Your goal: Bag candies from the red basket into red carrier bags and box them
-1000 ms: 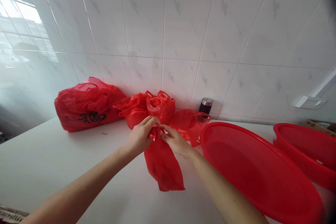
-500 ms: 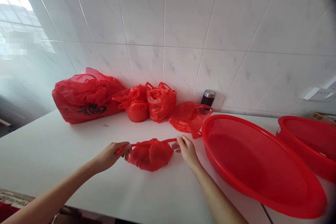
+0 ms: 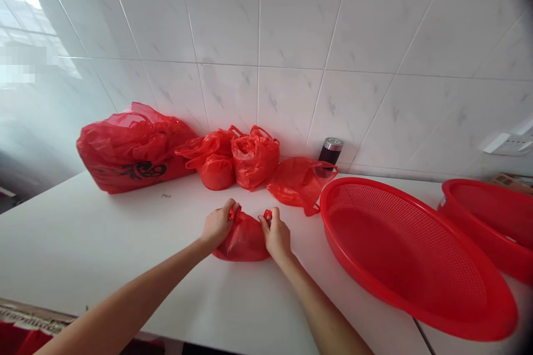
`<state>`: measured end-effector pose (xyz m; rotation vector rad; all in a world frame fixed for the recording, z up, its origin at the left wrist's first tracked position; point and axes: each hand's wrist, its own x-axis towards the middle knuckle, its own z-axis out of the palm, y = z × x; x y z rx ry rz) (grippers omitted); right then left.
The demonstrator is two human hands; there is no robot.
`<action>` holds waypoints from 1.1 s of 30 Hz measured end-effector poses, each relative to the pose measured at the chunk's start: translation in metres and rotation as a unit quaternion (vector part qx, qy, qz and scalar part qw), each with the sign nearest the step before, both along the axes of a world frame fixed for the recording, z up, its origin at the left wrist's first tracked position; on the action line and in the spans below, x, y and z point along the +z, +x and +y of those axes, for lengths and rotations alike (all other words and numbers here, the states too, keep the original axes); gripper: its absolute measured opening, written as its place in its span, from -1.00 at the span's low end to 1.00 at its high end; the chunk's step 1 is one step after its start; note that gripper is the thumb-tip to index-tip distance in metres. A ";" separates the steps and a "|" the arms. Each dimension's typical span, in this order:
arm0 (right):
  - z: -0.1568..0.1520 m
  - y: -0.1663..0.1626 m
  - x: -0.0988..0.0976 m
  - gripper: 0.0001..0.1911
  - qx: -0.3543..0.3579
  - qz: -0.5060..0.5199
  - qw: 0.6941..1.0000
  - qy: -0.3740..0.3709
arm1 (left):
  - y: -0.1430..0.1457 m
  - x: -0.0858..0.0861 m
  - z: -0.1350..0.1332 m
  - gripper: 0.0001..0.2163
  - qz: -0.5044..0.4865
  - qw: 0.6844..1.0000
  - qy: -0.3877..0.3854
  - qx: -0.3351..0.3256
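A small red plastic bag (image 3: 246,239) with something bulky inside rests on the white table in front of me. My left hand (image 3: 219,226) is closed around a bunched part of its top on the left side. On the opposite side, my right hand (image 3: 276,231) pinches another gathered end, which pokes up between thumb and fingers. The bag's contents are covered by the plastic.
Along the tiled wall stand a large red bag (image 3: 133,150) with black print, two smaller filled bags (image 3: 216,169) (image 3: 255,158), a flat loose bag (image 3: 297,183) and a dark flask (image 3: 331,151). Large red baskets (image 3: 400,249) (image 3: 487,222) occupy the right.
Both hands have come closer together and slightly up. The handles, stretched out sideways before, are now gathered in the fists, and the bag's top is drawn in.
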<state>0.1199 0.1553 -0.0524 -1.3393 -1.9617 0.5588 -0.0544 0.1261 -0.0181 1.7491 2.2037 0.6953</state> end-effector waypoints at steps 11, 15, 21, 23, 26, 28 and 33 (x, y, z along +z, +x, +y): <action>0.042 0.001 -0.012 -0.89 -0.066 0.004 0.997 -0.038 | -0.023 -0.004 0.043 -0.73 0.118 0.990 -0.071 0.017; 0.041 0.008 -0.018 -0.85 -0.072 0.008 0.997 -0.031 | -0.029 -0.006 0.036 -0.68 0.149 0.987 -0.065 0.000; 0.041 0.008 -0.023 -0.83 -0.064 -0.018 0.998 0.001 | -0.036 -0.006 0.025 -0.80 0.196 0.977 -0.062 -0.056; 0.041 0.007 -0.025 -0.82 -0.063 -0.036 0.997 0.008 | -0.036 -0.007 0.026 -0.80 0.208 0.974 -0.068 -0.063; 0.041 0.007 -0.025 -0.79 -0.067 -0.053 0.996 0.015 | -0.036 -0.010 0.030 -0.81 0.220 0.970 -0.082 -0.064; 0.040 0.008 -0.023 -0.74 -0.066 -0.054 0.996 0.018 | -0.035 -0.011 0.032 -0.82 0.225 0.968 -0.089 -0.062; 0.036 0.010 -0.020 -0.65 -0.008 -0.048 0.999 0.016 | -0.036 -0.014 0.031 -0.82 0.230 0.967 -0.098 -0.056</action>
